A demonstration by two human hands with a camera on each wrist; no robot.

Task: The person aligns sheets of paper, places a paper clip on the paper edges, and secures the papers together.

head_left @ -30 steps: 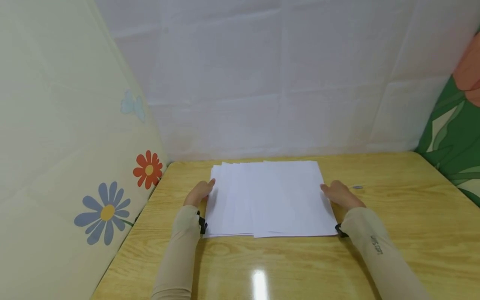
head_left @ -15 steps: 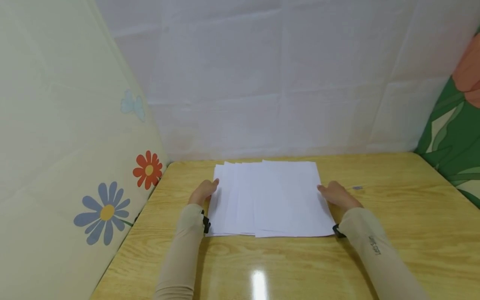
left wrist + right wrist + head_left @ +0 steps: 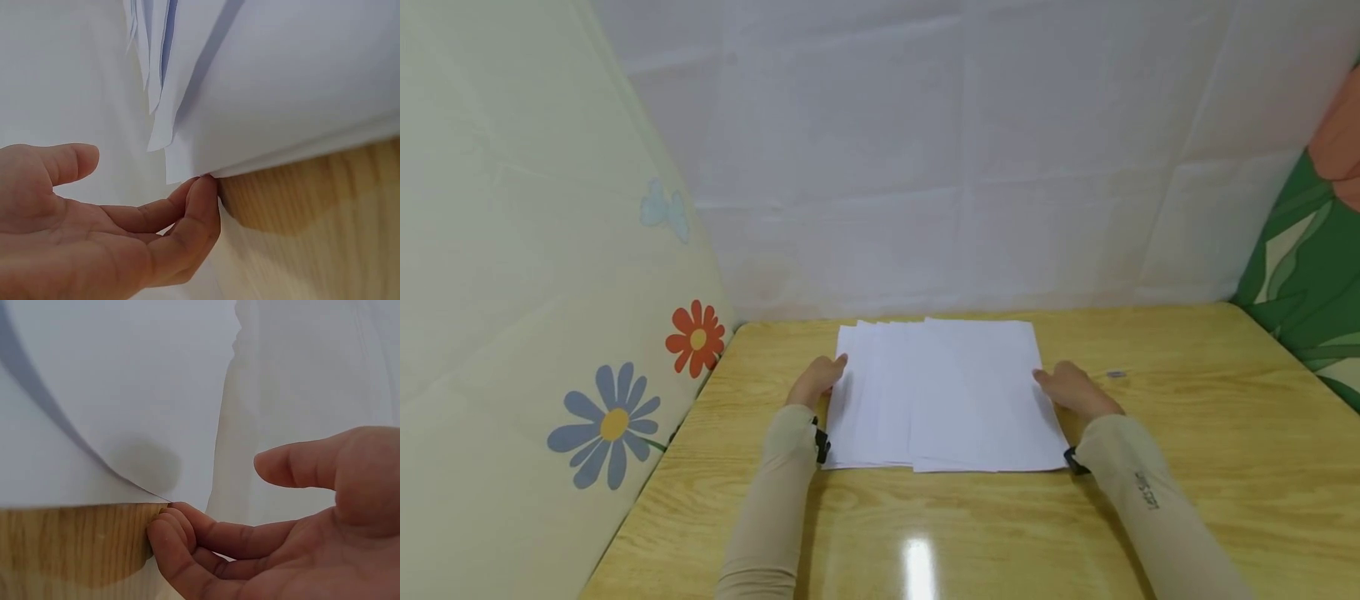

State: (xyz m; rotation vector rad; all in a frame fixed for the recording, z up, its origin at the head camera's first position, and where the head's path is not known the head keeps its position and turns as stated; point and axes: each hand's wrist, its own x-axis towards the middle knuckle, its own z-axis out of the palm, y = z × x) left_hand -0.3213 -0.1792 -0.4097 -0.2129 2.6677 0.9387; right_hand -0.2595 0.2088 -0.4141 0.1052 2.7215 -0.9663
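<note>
Several white paper sheets (image 3: 985, 392) lie overlapped on the wooden table, spread sideways with their edges out of line. At their left side, my left hand (image 3: 818, 379) touches the edge with bent fingertips. In the left wrist view, its thumb stands off the paper and the fingers (image 3: 203, 206) meet the edge from outside. My right hand (image 3: 1077, 390) does likewise at the right edge, where the right wrist view shows its fingers (image 3: 178, 534) against the paper (image 3: 137, 394) and the thumb raised. Neither hand pinches the sheets.
A small pale object (image 3: 1116, 374), too small to identify, lies right of my right hand on the wooden table (image 3: 865, 533). White cloth (image 3: 850, 167) hangs behind the table; a flower-printed cloth (image 3: 550, 292) borders the left side.
My left hand has moved to the right, and the sheets' left edges have shifted with it, so the spread is narrower. My right hand has shifted slightly left.
</note>
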